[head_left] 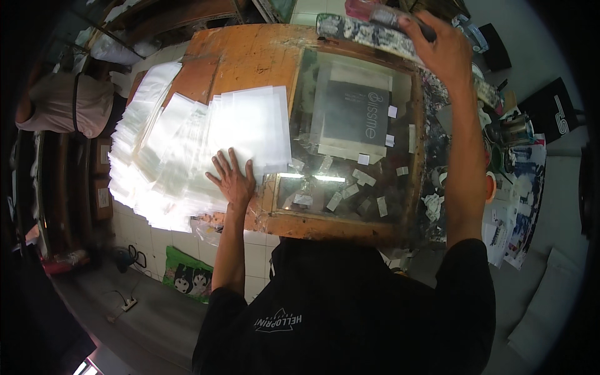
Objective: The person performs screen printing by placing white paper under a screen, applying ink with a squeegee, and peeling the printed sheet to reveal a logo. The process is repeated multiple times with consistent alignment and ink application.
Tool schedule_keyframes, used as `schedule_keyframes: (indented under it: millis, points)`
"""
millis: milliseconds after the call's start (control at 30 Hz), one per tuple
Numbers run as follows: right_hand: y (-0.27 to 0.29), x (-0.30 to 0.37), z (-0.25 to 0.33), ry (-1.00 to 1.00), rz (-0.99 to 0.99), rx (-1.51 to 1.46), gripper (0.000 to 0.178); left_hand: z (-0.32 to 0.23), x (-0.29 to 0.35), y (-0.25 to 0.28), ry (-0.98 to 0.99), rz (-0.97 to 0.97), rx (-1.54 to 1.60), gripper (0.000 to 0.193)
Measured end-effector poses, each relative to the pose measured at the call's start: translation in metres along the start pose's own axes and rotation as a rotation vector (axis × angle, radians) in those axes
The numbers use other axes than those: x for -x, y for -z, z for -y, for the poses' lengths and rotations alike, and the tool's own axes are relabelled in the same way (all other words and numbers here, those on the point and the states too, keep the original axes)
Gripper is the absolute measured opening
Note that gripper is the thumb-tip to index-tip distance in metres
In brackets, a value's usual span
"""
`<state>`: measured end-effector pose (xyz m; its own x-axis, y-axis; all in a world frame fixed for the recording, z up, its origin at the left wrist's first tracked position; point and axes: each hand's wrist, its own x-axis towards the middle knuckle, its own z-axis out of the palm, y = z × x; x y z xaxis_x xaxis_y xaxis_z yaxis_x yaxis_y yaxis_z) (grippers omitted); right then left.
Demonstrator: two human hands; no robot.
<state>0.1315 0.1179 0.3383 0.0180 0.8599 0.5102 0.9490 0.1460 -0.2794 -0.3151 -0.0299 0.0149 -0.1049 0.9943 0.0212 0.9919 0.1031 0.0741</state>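
My left hand (232, 184) lies flat with its fingers spread on the near edge of a fanned stack of clear plastic sheets (253, 125). At the far right, my right hand (440, 47) is closed around a long dark-and-pink tool (375, 12), whose exact kind I cannot make out. Below that hand lies a paint-stained bar (369, 34) along the far edge of the table. Between my hands is a wooden-framed pane (409, 181). A dark grey panel with pale lettering (350, 109) shows inside it, with several small tape pieces (364, 177) around.
The wooden table (250, 56) carries all this. To the right stand ink cans (515, 128), an orange-rimmed container (490, 186) and a crumpled white tissue (432, 206). Another person (69, 103) is at the far left. A green bag (187, 275) lies on the tiled floor.
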Motion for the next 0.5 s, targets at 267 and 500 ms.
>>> schedule_keyframes:
  millis: [267, 500]
  points:
    - [0.032, -0.036, 0.0, -0.001, -0.01, -0.007, 0.044, -0.102, -0.046, -0.006, -0.178, -0.081, -0.013, 0.067]
    - [0.022, -0.059, -0.023, 0.004, 0.213, 0.084, 0.051, -0.299, -0.052, -0.045, -0.548, -0.037, 0.307, 0.064]
